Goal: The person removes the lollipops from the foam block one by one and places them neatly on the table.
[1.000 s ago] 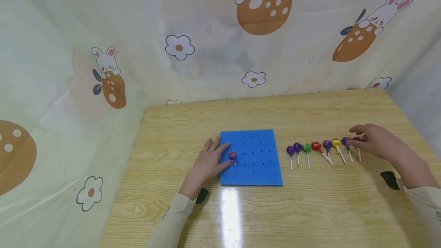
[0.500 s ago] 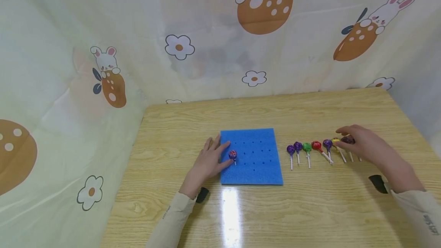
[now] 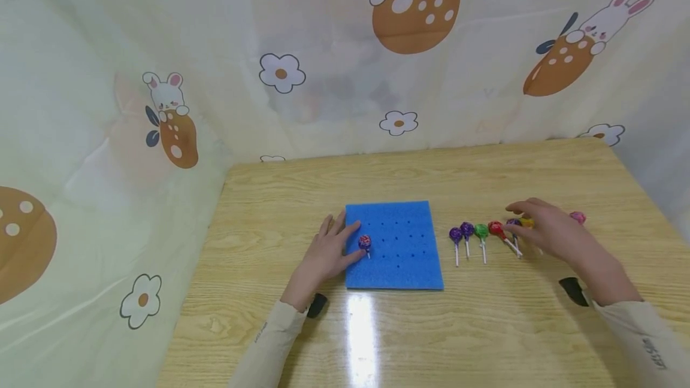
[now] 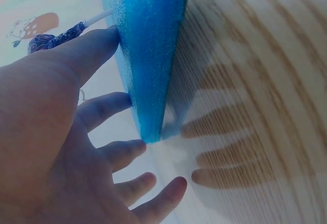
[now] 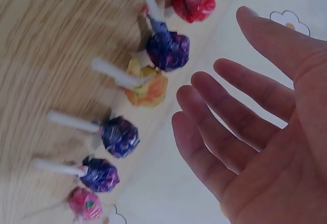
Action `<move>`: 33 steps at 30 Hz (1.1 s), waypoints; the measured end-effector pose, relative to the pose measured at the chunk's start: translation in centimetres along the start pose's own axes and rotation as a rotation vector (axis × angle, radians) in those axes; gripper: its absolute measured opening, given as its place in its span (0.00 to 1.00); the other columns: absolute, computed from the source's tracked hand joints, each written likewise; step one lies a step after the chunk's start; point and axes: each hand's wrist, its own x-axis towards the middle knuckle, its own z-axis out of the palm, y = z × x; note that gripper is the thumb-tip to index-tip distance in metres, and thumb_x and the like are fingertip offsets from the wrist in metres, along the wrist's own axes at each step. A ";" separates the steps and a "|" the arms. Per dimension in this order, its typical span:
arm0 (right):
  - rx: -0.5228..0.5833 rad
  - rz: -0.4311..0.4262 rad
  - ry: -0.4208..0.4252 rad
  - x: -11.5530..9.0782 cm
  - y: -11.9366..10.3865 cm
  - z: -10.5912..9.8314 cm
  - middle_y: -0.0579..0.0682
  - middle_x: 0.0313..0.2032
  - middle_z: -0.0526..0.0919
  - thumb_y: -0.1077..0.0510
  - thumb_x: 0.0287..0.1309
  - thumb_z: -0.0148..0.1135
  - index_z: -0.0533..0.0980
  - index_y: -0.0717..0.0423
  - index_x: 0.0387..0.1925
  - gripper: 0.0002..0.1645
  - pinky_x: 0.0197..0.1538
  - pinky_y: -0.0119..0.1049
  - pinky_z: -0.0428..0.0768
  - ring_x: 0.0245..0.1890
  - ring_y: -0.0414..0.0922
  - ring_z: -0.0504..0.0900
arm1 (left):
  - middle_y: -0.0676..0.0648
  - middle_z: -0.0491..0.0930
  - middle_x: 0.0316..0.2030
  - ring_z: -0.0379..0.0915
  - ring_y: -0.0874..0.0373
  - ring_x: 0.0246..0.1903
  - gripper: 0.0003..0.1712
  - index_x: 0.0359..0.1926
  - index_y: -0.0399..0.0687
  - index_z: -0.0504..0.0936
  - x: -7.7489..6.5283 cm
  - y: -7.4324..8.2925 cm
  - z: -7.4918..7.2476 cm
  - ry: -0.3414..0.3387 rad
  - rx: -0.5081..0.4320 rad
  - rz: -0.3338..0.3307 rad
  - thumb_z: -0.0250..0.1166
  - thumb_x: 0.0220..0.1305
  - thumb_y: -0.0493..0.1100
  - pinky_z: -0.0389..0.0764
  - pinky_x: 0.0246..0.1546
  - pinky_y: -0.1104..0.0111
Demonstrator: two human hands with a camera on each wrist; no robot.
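My left hand [image 3: 323,253] rests with spread fingers on the left edge of a blue foam board [image 3: 404,279] dotted with small holes. A lollipop in a dark patterned wrapper [image 3: 365,242] stands with its stick in the board, between thumb and index finger; in the left wrist view the thumb presses the foam beside its stick. My right hand [image 3: 557,235] hovers over a row of lollipops, fingers extended, nothing in its grasp. Closest to its fingertips are a red lollipop [image 3: 496,230] and a purple lollipop [image 5: 168,50]. A yellow lollipop [image 5: 147,89] is partly covered by it in the head view.
Left in the row lie a green lollipop [image 3: 481,231] and two purple ones. A pink lollipop [image 3: 578,217] shows at the right end, past more purple ones in the right wrist view. The wooden table [image 3: 259,226] meets a printed curtain [image 3: 323,29] behind.
My right hand has moved left along the row, from its right end towards the red lollipop, and the pink lollipop has come into sight behind it. The left hand stays put.
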 end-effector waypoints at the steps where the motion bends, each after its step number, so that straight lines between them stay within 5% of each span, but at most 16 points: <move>1: -0.002 0.002 -0.004 0.1 -0.2 0.1 0.71 0.59 0.75 0.47 0.68 0.62 0.73 0.66 0.62 0.31 0.53 0.66 0.77 0.54 0.68 0.78 | 0.43 0.44 0.81 0.37 0.36 0.79 0.40 0.77 0.59 0.61 0.0 0.0 0.0 0.000 -0.001 0.001 0.59 0.70 0.65 0.59 0.68 0.33; 33: 0.005 -0.134 0.008 1.9 -5.3 2.0 0.63 0.55 0.80 0.46 0.68 0.62 0.76 0.61 0.61 0.28 0.47 0.57 0.83 0.48 0.60 0.83 | 0.42 0.45 0.80 0.37 0.35 0.79 0.40 0.77 0.58 0.62 -0.1 0.1 -0.4 0.003 -0.011 0.012 0.60 0.69 0.63 0.58 0.69 0.34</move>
